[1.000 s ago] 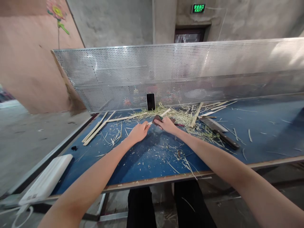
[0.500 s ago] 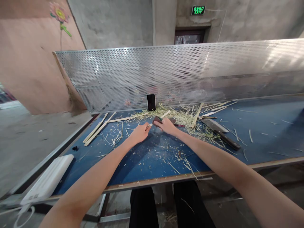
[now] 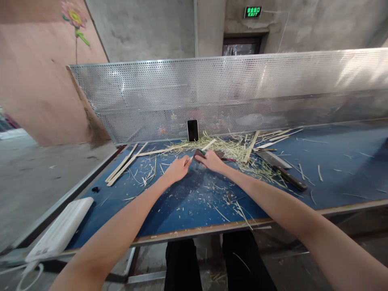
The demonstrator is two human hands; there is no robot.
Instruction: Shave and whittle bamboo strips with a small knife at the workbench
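**Strip held taut between both hands, mid-bench**

Far left: white power strip (image 3: 60, 228) at the corner of the blue table (image 3: 342, 184). Beyond it, loose wooden slats (image 3: 125, 165) lie along the left side, well apart from your work.

Centre: your left hand (image 3: 178, 169) is closed in a pinch on the near end of a pale strip (image 3: 209, 144). The strip runs through or under a dark block (image 3: 198, 154) and shows again past it, above the table's middle. Your right hand (image 3: 214, 161) is clamped on that block, thumb on the near side. The hands sit near each other, not touching. Whether the block carries a blade, you cannot tell from here.

For good work, I judge: line the strip straight with the block, press evenly, and hold left fingertips clear of its edge. Firm pinch, no twist.

Behind: a phone (image 3: 192, 130) stands upright. Right: heaped shavings (image 3: 232, 146), then a knife (image 3: 286, 176), handle toward you; mind your forearm near it.
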